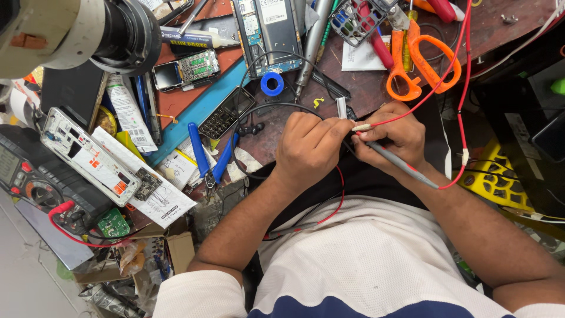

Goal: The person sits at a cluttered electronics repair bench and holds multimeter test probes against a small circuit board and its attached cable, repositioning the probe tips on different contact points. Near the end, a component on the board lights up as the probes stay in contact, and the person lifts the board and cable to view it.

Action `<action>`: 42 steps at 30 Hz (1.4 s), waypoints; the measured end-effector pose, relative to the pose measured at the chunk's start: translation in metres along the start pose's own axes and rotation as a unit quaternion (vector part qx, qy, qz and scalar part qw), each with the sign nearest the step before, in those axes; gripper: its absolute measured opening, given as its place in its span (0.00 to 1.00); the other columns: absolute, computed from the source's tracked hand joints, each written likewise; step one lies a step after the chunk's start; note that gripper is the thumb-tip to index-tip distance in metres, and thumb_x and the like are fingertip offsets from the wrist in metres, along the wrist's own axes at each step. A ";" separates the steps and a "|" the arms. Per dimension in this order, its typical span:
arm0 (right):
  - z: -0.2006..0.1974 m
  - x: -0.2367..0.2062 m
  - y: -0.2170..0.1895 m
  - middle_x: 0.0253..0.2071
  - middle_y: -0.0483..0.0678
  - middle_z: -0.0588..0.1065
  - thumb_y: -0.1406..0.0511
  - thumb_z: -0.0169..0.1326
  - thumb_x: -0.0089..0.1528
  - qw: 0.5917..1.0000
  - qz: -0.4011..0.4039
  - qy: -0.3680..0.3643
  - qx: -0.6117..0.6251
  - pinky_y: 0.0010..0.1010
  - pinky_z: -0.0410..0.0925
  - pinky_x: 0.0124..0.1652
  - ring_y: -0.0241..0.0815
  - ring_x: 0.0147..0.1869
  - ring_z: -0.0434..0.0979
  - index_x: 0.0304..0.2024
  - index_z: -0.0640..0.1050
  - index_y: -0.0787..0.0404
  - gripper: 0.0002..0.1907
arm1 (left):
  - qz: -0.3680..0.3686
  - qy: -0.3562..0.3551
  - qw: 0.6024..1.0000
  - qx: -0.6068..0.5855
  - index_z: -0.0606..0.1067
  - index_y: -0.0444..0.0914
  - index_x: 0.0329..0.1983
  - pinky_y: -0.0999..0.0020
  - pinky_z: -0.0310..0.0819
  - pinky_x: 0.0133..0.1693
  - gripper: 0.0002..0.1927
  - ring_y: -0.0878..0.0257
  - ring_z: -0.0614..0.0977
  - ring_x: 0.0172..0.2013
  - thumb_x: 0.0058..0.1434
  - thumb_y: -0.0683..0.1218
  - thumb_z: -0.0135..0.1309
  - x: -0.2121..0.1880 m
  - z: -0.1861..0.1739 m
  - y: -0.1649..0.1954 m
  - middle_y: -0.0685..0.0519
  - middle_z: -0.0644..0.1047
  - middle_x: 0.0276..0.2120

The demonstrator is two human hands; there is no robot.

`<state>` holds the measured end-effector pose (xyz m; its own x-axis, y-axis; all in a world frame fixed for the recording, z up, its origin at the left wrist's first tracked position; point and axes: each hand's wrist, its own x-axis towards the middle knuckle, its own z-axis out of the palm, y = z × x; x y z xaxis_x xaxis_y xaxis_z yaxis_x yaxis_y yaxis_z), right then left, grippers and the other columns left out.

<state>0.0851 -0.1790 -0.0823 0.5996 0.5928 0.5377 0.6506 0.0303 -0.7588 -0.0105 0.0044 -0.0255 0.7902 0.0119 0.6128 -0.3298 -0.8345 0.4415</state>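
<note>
My left hand (309,147) is closed around a thin black cable (276,107) and pinches a small white connector end (341,108) near the bench edge. My right hand (395,136) grips a grey probe (400,164) with a red lead (453,70), its pale tip (361,127) touching the spot my left fingers hold. The two hands meet over the dark bench edge, above my lap.
Orange scissors (415,62), blue-handled pliers (209,159), a small keypad phone (226,113), a blue tape ring (272,83), opened phones and circuit boards (191,69), a multimeter (32,176) at left and a yellow tray (491,179) at right crowd the bench.
</note>
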 end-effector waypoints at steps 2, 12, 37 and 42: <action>0.000 0.000 0.000 0.37 0.49 0.81 0.74 0.69 0.52 1.000 0.003 0.000 0.000 0.33 0.71 0.44 0.44 0.40 0.80 0.32 0.77 0.60 0.12 | 0.000 -0.001 1.000 0.002 0.77 0.36 0.45 0.62 0.67 0.39 0.11 0.61 0.75 0.33 0.59 0.36 0.61 0.000 0.000 0.000 0.56 0.78 0.35; 0.000 -0.001 0.000 0.37 0.48 0.81 0.74 0.69 0.53 1.000 0.004 0.002 0.006 0.33 0.71 0.44 0.44 0.41 0.80 0.32 0.77 0.61 0.12 | 0.001 -0.005 1.000 0.002 0.77 0.36 0.44 0.62 0.67 0.39 0.11 0.60 0.75 0.33 0.58 0.36 0.60 0.000 -0.001 0.001 0.56 0.78 0.34; 0.000 0.000 -0.002 0.37 0.49 0.81 0.74 0.69 0.53 1.000 0.004 0.000 -0.012 0.32 0.72 0.43 0.44 0.40 0.80 0.32 0.77 0.60 0.12 | 0.003 -0.003 1.000 0.004 0.77 0.37 0.44 0.63 0.67 0.39 0.11 0.61 0.75 0.33 0.59 0.35 0.60 0.000 0.000 0.000 0.56 0.78 0.34; 0.000 0.000 -0.002 0.37 0.49 0.81 0.74 0.69 0.53 1.000 0.002 0.000 -0.004 0.32 0.71 0.44 0.44 0.41 0.80 0.32 0.76 0.60 0.13 | 0.001 0.000 1.000 0.001 0.77 0.36 0.44 0.63 0.67 0.39 0.11 0.62 0.75 0.33 0.59 0.36 0.61 0.000 0.000 0.000 0.56 0.78 0.34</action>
<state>0.0840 -0.1785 -0.0809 0.6021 0.5926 0.5351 0.6523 0.0215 -0.7577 -0.0108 0.0043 -0.0252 0.7889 0.0098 0.6145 -0.3310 -0.8357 0.4383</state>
